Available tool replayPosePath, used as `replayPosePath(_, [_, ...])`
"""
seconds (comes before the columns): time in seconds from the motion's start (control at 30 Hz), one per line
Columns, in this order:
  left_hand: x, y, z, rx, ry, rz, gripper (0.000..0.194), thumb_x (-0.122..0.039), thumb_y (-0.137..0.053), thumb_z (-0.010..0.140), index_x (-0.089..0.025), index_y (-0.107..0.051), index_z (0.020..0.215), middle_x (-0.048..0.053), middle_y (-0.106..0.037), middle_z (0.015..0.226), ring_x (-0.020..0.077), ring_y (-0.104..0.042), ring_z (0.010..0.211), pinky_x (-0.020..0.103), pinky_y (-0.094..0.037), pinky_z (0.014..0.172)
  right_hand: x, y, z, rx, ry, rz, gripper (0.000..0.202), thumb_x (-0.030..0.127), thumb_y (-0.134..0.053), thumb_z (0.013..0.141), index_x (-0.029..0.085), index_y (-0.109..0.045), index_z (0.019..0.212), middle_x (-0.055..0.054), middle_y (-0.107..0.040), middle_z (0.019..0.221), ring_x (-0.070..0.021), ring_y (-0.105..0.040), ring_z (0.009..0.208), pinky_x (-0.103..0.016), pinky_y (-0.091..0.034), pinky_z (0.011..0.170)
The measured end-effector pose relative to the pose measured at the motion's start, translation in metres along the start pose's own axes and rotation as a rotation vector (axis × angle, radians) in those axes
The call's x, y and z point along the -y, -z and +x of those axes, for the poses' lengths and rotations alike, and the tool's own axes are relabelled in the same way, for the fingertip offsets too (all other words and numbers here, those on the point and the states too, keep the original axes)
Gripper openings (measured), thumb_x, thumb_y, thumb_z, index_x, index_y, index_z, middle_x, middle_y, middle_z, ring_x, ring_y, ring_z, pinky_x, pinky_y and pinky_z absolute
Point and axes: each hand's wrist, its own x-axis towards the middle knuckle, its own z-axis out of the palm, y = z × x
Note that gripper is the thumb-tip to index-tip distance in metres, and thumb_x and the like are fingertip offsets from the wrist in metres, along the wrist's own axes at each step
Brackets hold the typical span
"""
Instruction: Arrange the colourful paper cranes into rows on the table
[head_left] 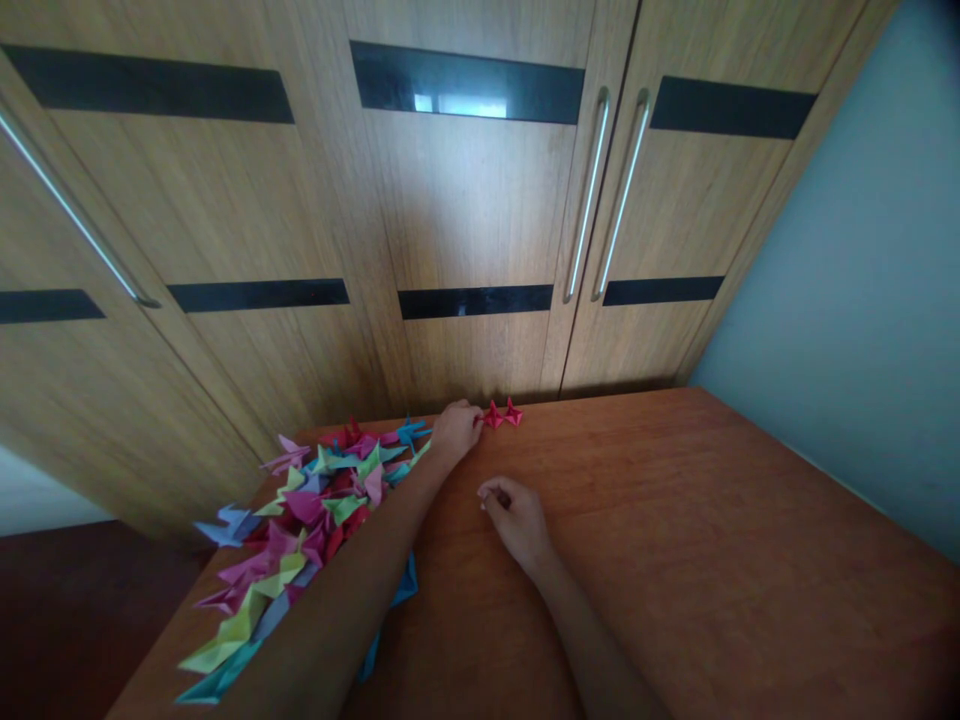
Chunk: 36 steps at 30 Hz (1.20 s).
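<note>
My left hand (457, 428) reaches to the far edge of the wooden table, its fingers pinched at the left side of a small red folded-paper piece (493, 415). A second red folded piece (514, 412) stands just right of that one. Nearer to me, my right hand (516, 515) is above the table with thumb and fingertips curled together; whatever it may hold is too small to make out. Many folded paper cranes in pink, red, green, yellow and blue (304, 505) lie spread under and left of my left forearm, which hides some of them.
The brown table top (675, 520) extends to the right. Behind it stands a wooden wardrobe (472, 200) with dark strips and metal handles (589, 195). A pale wall (862, 330) borders the right side.
</note>
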Motion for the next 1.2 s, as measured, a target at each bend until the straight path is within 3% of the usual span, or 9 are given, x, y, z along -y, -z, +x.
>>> replayPosePath(0.17, [0.0039, 0.0025, -0.0029, 0.005, -0.017, 0.013, 0.021, -0.020, -0.048, 0.086, -0.023, -0.068, 0.089, 0.005, -0.060, 0.092, 0.0174, -0.057, 0.090, 0.025, -0.043, 0.079, -0.0016, -0.0005, -0.0001, 0.006, 0.002, 0.019, 0.017, 0.022, -0.050, 0.079, 0.021, -0.067, 0.077, 0.001, -0.066, 0.070, -0.0127, -0.059, 0.065, -0.022, -0.043, 0.063])
replayPosePath(0.3, [0.0037, 0.0033, -0.0044, -0.001, -0.009, 0.021, 0.023, -0.019, -0.048, 0.085, -0.023, -0.066, 0.098, 0.006, -0.060, 0.096, 0.0179, -0.057, 0.091, 0.026, -0.043, 0.080, -0.0028, -0.0007, -0.0004, 0.006, 0.007, 0.017, 0.017, 0.023, -0.050, 0.079, 0.021, -0.066, 0.077, 0.001, -0.066, 0.072, -0.0126, -0.059, 0.065, -0.022, -0.043, 0.063])
replayPosePath(0.6, [-0.0041, -0.0011, 0.0014, 0.049, -0.016, 0.023, 0.021, -0.036, -0.054, 0.084, -0.026, -0.066, 0.098, 0.005, -0.061, 0.095, 0.0197, -0.059, 0.090, 0.028, -0.045, 0.077, -0.0015, -0.0001, -0.0003, 0.003, 0.015, 0.000, 0.017, 0.024, -0.050, 0.080, 0.021, -0.066, 0.077, 0.001, -0.067, 0.071, -0.0132, -0.060, 0.066, -0.023, -0.044, 0.063])
replayPosePath(1.2, [0.0010, 0.0058, -0.0035, 0.058, -0.062, 0.008, 0.021, -0.023, -0.048, 0.087, -0.025, -0.068, 0.092, 0.005, -0.063, 0.097, 0.0180, -0.058, 0.094, 0.027, -0.043, 0.082, -0.0056, -0.0020, -0.0003, 0.008, 0.013, 0.015, 0.016, 0.020, -0.050, 0.079, 0.021, -0.066, 0.078, 0.001, -0.068, 0.074, -0.0131, -0.061, 0.068, -0.023, -0.045, 0.065])
